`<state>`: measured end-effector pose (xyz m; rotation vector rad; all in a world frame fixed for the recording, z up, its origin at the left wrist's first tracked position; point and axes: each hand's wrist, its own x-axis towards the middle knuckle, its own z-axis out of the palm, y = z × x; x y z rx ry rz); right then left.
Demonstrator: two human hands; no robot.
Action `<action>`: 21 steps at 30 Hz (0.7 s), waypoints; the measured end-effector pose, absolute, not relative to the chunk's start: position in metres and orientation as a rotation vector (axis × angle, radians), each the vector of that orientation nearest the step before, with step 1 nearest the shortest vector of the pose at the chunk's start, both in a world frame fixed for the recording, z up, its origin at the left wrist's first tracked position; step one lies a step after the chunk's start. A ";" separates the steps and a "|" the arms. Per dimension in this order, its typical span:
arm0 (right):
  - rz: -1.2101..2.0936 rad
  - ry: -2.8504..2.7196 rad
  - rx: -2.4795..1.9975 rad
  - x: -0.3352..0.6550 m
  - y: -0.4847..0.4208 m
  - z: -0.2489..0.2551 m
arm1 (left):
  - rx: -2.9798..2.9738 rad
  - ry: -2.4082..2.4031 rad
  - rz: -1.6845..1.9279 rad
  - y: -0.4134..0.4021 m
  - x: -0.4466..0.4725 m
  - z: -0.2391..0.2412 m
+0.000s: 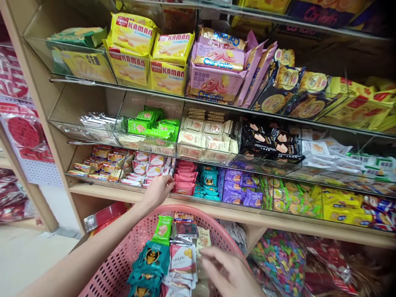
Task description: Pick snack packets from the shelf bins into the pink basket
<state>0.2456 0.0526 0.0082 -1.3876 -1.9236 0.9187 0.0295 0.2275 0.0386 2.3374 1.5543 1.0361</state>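
Observation:
My left hand (160, 190) reaches to the bottom shelf row. Its fingers are curled together at the front of the compartments, between white-and-red snack packets (140, 167) and pink packets (185, 177); what they hold, if anything, is hidden. Below, a pink perforated basket (108, 264) holds teal packets (154, 258), white-and-red packets (182, 260), a green packet (163, 229) and a cream packet (204, 237). Over the basket's right side is my right hand (229, 272), slightly blurred, its fingers stretched apart beside the cream packet.
Clear dividers split the shelves. Teal packets (208, 177) and purple packets (236, 185) lie right of the pink ones. Above sit cream wafer packs (213, 128), black packs (269, 138) and yellow packs (133, 33). A bag of colourful sweets (280, 260) stands under the shelf.

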 end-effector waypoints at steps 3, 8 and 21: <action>0.809 -1.835 -1.333 0.243 0.088 0.015 | 2.310 1.546 1.048 0.224 0.033 0.040; 0.685 -1.674 -1.295 0.248 0.149 0.002 | 2.287 1.470 1.115 0.220 0.045 0.044; 0.695 -1.499 -1.163 0.240 0.171 0.011 | 2.194 1.226 1.150 0.198 0.067 0.085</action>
